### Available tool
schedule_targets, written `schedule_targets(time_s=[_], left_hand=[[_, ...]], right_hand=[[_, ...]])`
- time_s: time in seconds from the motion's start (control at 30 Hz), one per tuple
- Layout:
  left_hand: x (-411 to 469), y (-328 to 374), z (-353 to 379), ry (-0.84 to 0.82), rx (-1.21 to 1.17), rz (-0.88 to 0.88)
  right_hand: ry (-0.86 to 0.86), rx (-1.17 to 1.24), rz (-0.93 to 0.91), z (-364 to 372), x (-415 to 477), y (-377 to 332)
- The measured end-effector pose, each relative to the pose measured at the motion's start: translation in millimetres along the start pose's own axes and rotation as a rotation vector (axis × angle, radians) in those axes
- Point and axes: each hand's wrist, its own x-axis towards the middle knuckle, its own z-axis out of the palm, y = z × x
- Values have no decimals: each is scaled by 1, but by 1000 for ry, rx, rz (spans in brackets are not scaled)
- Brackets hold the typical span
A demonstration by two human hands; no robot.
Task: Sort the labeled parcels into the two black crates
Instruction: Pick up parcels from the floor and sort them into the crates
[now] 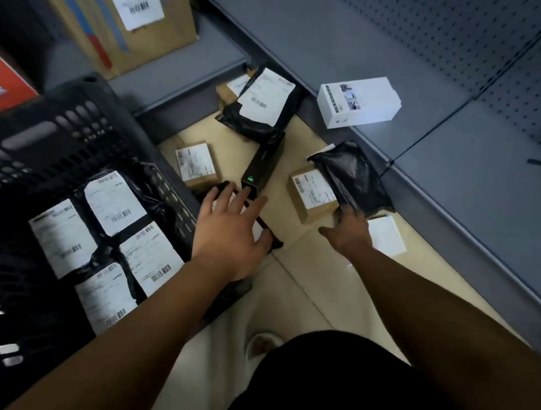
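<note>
A black crate (57,136) stands at the left and holds several black bag parcels with white labels (114,202). My left hand (228,230) is spread with straight fingers over a flat black parcel (271,240) on the floor beside the crate. My right hand (348,230) grips the lower edge of a black bag parcel (352,179), which hangs over a labelled brown box (312,188); its fingertips are hidden under the bag. Only one crate is in view.
On the floor lie another labelled brown box (196,163), a black bag with a label (260,107), a black device with a green light (260,171) and a white parcel (386,236). Grey shelves (459,174) with a white box (358,101) run along the right. A large cardboard box (116,14) stands at the back left.
</note>
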Motion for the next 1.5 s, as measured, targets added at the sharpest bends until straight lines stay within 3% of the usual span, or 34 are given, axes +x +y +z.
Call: schedule_targets(time_s=[0.13,0.33,0.6,0.83,0.93,1.03,1.13,1.37,1.5], left_hand=[[1,1,3,22,-28,-17],[4,2,7,87,-108,-16],[6,2,10,42,-72,-19],[1,2,-2,-80,-75,-1],[-16,-15,-33,-152,-431,15],[-50,-56,-86,13,-801,-38],[-106,-115,-127,159,-898,-182],[-249,-218,-132,424,-1288,-677],[-267,-228,-153,528,-1482,-729]], right_hand=[[33,-101,-89,19,28,-20],[70,22,13,33,61,-33],[37,15,66,48,18,-29],[103,-49,62,-37,-48,-44],[152,20,7,-97,-82,-77],[192,164,-121,-134,-115,-123],[144,259,-270,-142,-156,-182],[-49,384,-558,-95,-273,-284],[-75,340,-639,-52,-319,-287]])
